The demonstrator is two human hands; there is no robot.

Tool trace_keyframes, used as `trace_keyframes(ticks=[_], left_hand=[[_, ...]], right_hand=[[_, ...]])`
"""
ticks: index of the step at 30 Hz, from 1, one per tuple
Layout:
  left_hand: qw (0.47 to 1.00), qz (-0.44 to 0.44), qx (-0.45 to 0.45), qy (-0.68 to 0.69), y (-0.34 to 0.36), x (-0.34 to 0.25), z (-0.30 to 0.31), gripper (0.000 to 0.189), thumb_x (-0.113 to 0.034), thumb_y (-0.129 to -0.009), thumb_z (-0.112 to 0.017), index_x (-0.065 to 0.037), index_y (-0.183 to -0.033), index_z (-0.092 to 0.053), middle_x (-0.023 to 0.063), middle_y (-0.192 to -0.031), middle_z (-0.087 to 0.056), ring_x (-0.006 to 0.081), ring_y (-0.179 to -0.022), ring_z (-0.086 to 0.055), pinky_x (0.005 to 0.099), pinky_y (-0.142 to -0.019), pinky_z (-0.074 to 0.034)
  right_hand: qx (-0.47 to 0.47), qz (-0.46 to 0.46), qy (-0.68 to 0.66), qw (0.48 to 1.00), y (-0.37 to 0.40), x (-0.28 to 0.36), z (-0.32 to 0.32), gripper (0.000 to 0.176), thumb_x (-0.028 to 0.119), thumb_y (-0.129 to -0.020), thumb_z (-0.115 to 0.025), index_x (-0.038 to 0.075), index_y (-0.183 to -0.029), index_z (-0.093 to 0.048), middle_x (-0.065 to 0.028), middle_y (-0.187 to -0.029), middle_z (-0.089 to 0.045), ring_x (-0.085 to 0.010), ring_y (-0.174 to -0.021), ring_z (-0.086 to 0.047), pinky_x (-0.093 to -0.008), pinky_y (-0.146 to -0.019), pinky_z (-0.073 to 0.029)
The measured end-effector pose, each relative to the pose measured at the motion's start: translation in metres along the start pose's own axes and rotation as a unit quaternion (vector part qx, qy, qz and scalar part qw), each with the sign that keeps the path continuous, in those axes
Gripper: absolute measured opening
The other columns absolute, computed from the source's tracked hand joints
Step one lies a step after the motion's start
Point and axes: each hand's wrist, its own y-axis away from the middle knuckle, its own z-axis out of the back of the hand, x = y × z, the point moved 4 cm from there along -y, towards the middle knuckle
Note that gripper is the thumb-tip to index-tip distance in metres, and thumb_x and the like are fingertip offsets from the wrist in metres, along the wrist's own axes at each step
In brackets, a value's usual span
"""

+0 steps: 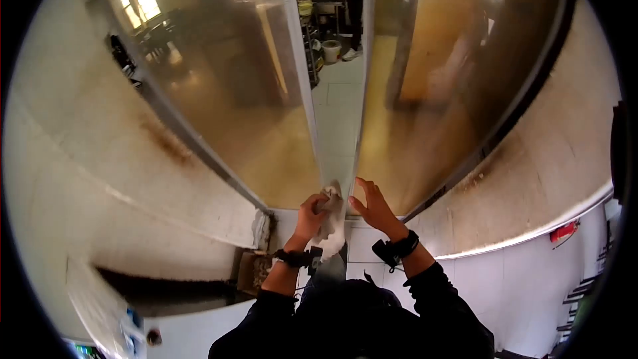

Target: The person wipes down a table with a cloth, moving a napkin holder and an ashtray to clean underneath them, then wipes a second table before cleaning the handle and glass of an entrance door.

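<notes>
My left hand [309, 217] is closed around a crumpled whitish cloth [334, 225], which hangs down in front of me. It is low by the bottom of the left translucent door panel [232, 86]. My right hand [377, 207] has its fingers spread and holds nothing. Its fingertips overlap the lower inner edge of the right translucent door panel [438, 73] in this view. Between the two panels runs a narrow gap showing a tiled floor [337, 110]. Dark bands with small devices sit on both wrists.
Stained pale walls flank the panels. Through the gap, a person's leg with a white shoe [352, 54] stands near a white bucket [331, 50] and shelving. A brown box [249, 271] is at lower left. A red object [563, 232] and dark chairs are at right.
</notes>
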Motion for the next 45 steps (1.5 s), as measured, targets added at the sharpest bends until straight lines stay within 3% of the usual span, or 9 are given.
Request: trace_keyframes(ticks=[9,19,21,23,25,26,28,31,45], left_hand=[[0.993,-0.073,0.092,-0.031,-0.251,-0.009,-0.007,0.034,0.006,-0.061,-0.05,-0.004,-0.094,-0.047,0.0082,-0.084,-0.054,0.0144,-0.079,-0.051,0.0253,-0.071,-0.04],[0.942,-0.058,-0.271,-0.19,-0.343,-0.018,0.17,0.031,0.003,-0.064,-0.047,-0.002,-0.095,-0.047,0.0072,-0.087,-0.051,0.0121,-0.078,-0.048,0.0224,-0.071,-0.038],[0.884,-0.067,-0.392,-0.246,-0.34,-0.022,0.21,0.031,0.003,-0.064,-0.046,-0.001,-0.095,-0.046,0.0081,-0.088,-0.05,0.0146,-0.079,-0.048,0.0238,-0.073,-0.038],[0.835,-0.059,-0.475,-0.271,-0.331,-0.028,0.235,0.032,0.004,-0.064,-0.045,0.0,-0.095,-0.045,0.0087,-0.088,-0.049,0.0161,-0.08,-0.047,0.0248,-0.073,-0.038],[0.72,-0.031,-0.612,-0.325,-0.329,-0.036,0.258,0.031,0.006,-0.064,-0.042,0.001,-0.094,-0.045,0.0095,-0.09,-0.048,0.0191,-0.083,-0.047,0.0265,-0.075,-0.038],[0.703,-0.016,-0.629,-0.331,-0.336,-0.037,0.269,0.031,0.006,-0.064,-0.042,0.001,-0.094,-0.045,0.0095,-0.09,-0.048,0.0191,-0.083,-0.047,0.0265,-0.075,-0.038],[0.664,-0.08,-0.67,-0.323,-0.348,-0.044,0.288,0.031,0.007,-0.063,-0.04,0.001,-0.093,-0.045,0.0096,-0.089,-0.047,0.0205,-0.082,-0.047,0.0273,-0.076,-0.037],[0.607,-0.041,-0.701,-0.372,-0.32,-0.043,0.291,0.028,0.007,-0.062,-0.04,0.001,-0.088,-0.046,0.0106,-0.088,-0.046,0.0221,-0.081,-0.047,0.0275,-0.076,-0.037],[0.466,0.22,-0.815,-0.265,-0.289,0.031,0.442,0.025,0.005,-0.058,-0.043,0.0,-0.081,-0.052,0.0098,-0.075,-0.055,0.02,-0.073,-0.053,0.0283,-0.069,-0.04]], right_hand=[[-0.071,-0.041,0.21,0.974,-0.177,-0.077,0.031,0.064,0.028,-0.073,-0.054,0.016,-0.127,-0.022,-0.0237,-0.105,-0.037,-0.0367,-0.094,-0.038,-0.043,-0.083,-0.029],[-0.369,-0.336,0.362,0.788,-0.278,-0.184,0.131,0.062,0.02,-0.068,-0.06,0.004,-0.121,-0.032,-0.0204,-0.102,-0.041,-0.0314,-0.096,-0.036,-0.0398,-0.085,-0.027],[-0.484,-0.157,0.565,0.65,-0.284,-0.237,0.151,0.072,0.045,-0.063,-0.059,-0.001,-0.115,-0.037,-0.0169,-0.087,-0.052,-0.0296,-0.073,-0.049,-0.0379,-0.065,-0.038],[-0.348,-0.434,0.688,0.466,-0.296,-0.3,0.186,0.087,0.063,-0.064,-0.044,-0.003,-0.118,-0.032,-0.0182,-0.102,-0.048,-0.0372,-0.081,-0.048,-0.0419,-0.067,-0.04],[-0.274,-0.601,0.507,0.554,-0.342,-0.331,0.202,0.082,0.057,-0.069,-0.044,-0.006,-0.12,-0.027,-0.0212,-0.119,-0.036,-0.0465,-0.097,-0.041,-0.0438,-0.078,-0.038],[-0.288,-0.259,0.563,0.73,-0.351,-0.422,0.222,0.068,0.045,-0.076,-0.043,-0.006,-0.118,-0.029,-0.0234,-0.118,-0.037,-0.0426,-0.099,-0.041,-0.0405,-0.081,-0.038],[0.025,-0.405,0.359,0.841,-0.457,-0.401,0.169,0.06,0.039,-0.077,-0.047,-0.005,-0.114,-0.034,-0.0233,-0.101,-0.049,-0.0335,-0.095,-0.047,-0.0368,-0.083,-0.036],[0.143,-0.175,0.384,0.895,-0.553,-0.307,0.069,0.053,0.033,-0.076,-0.052,0.001,-0.115,-0.036,-0.0216,-0.107,-0.046,-0.0336,-0.096,-0.046,-0.0376,-0.081,-0.038],[0.592,0.15,0.167,0.774,-0.765,-0.111,-0.325,0.058,0.035,-0.074,-0.055,0.006,-0.119,-0.034,-0.0218,-0.107,-0.046,-0.033,-0.102,-0.043,-0.0366,-0.085,-0.035]])
